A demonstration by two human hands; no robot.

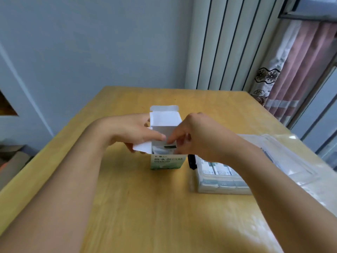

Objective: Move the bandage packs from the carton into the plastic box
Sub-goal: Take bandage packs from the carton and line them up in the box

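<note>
White-and-green cardboard, the small upright carton stands near the middle of the pale wooden counter with its top flaps open. The person's left hand curls its grip round the carton's left side and side flap, steadying it. The right hand reaches into the open mouth, fingertips drawn narrow toward something dark at the rim; whether they already pinch a bandage pack cannot be told. Just beside the carton, toward the counter's right edge, sits the clear plastic box with packs already inside and its lid open. The step in hand appears to be drawing out another pack. The next move likely calls for a firm pinch, a straight lift clear of the flaps, then a carry rightward over the box.
</note>
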